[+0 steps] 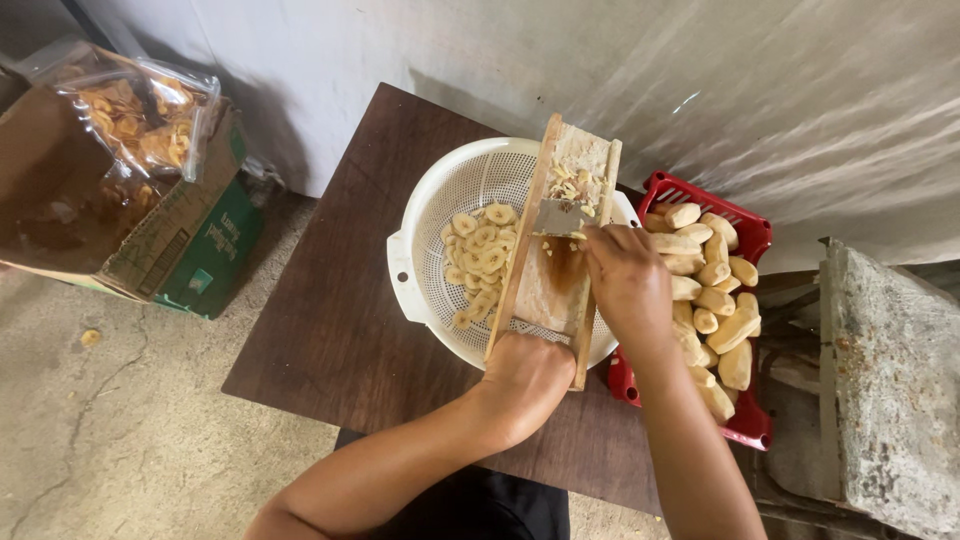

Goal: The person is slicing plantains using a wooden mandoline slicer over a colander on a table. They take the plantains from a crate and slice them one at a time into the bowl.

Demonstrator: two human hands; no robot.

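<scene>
Wooden slicer is gripped at its near end by left hand; right hand fingers curled beside the blade (contents hidden), long axis running away over white colander.

Wooden slicer board w/ metal blade (scraps stuck on top) lies tilted across white colander.

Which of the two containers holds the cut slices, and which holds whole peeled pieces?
The white colander holds the slices; the red basket beside it holds whole peeled pieces.
</scene>
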